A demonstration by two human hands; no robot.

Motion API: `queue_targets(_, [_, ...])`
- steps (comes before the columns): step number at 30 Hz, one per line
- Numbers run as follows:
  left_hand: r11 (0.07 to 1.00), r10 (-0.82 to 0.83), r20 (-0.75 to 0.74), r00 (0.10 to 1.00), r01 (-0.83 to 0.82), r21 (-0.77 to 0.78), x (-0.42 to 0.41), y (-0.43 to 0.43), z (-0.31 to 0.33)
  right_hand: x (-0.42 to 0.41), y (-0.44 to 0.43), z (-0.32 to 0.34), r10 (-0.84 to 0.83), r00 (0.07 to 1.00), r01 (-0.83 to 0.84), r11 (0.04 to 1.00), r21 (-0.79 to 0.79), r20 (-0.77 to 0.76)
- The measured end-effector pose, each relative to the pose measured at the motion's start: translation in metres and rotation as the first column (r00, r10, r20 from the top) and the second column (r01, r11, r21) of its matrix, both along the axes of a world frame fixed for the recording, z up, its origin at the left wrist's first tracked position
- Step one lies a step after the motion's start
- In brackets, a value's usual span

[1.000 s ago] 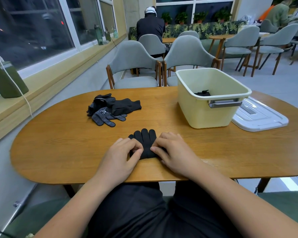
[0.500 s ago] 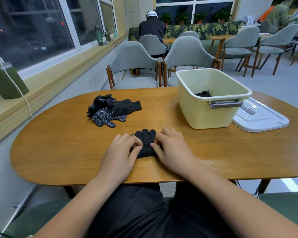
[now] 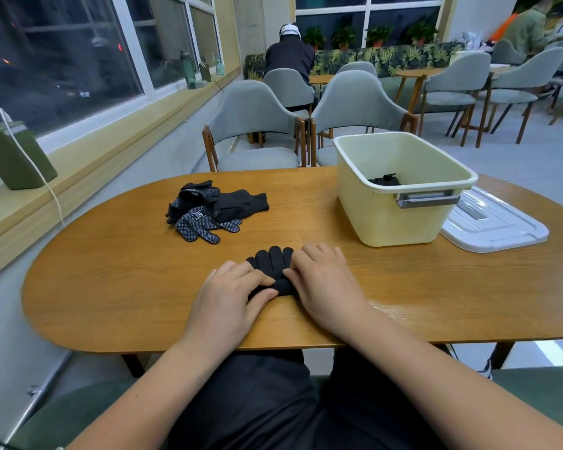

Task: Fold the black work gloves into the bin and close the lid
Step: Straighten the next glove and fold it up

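Observation:
A black work glove [image 3: 271,260] lies near the table's front edge, its fingertips pointing away from me. My left hand [image 3: 231,295] pinches its near, folded-over end between thumb and fingers. From the other side my right hand [image 3: 324,282] grips the same fold with curled fingers. Both hands cover the glove's cuff half. A loose pile of black gloves [image 3: 213,209], some with white dots, sits further back on the left. The cream bin [image 3: 387,219] stands open at the right with a folded black glove [image 3: 385,180] inside. Its white lid [image 3: 493,224] lies flat on the table to the bin's right.
The oval wooden table [image 3: 117,274] has two grey chairs [image 3: 254,125] behind it. A window ledge with a green box [image 3: 15,159] and a white cable runs along the left. A person sits with their back turned at a far table.
Both hands have slid a little away from me, bringing the glove's near end over towards its fingertips. Less of the glove shows now. The pile, bin and lid have not moved.

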State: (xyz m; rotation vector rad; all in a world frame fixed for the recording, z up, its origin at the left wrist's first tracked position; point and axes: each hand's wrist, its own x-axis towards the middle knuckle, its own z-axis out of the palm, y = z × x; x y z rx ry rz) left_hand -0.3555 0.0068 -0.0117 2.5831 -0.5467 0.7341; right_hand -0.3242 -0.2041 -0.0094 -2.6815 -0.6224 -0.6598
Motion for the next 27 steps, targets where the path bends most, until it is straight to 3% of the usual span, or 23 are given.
queue_targets(4, [0.999,0.008,-0.05,0.999,-0.011,-0.042,0.007,0.001,-0.001,-0.014,-0.007,-0.001,0.103,0.987,-0.096,0.994,-0.059,0.12])
queue_targets(10, [0.998,0.029,-0.089,0.996,-0.034,-0.061,0.013,0.001,0.002,-0.025,-0.013,-0.009,0.196,0.969,-0.189,0.98,-0.059,0.153])
queue_targets(19, [0.999,0.039,-0.111,0.993,-0.041,-0.009,0.025,0.005,0.005,-0.025,-0.001,-0.004,0.08,0.996,-0.086,0.982,-0.168,-0.041])
queue_targets(27, [0.992,0.048,0.125,0.991,-0.061,0.106,0.002,-0.009,0.005,-0.016,0.008,0.001,0.054,0.996,-0.068,0.972,-0.224,-0.068])
